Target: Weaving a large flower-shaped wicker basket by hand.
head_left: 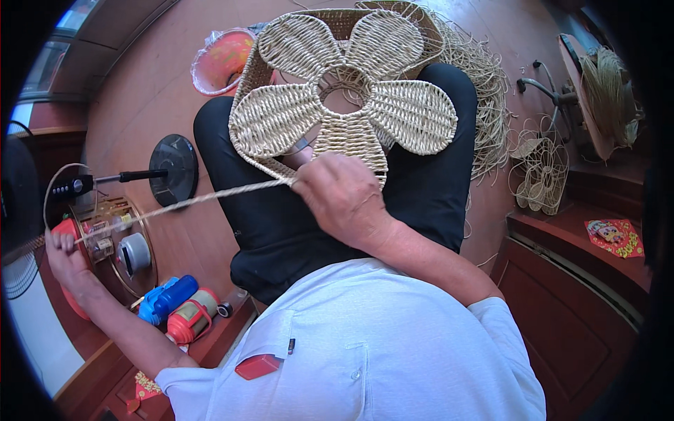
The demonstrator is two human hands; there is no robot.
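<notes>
On my lap lies a flower-shaped piece woven of straw cord (414, 116), its petals set around a round hole. A woven basket-like frame (242, 105) shows beneath and behind it. My right hand (340, 196) is closed at the lower edge of the nearest petal; its fingertips are partly hidden. From there a straw cord (203, 200) stretches taut to the far left. My left hand (67, 259), arm held out wide, grips that cord in closed fingers, and a loose end loops up above it.
Loose straw cords (484, 91) heap on the floor at right. A red bucket (223, 62) stands beyond my left knee. At left are a black fan base (174, 170), a round rack of items (144, 231) and red and blue flasks (191, 316). A stand with straw strands (607, 98) is far right.
</notes>
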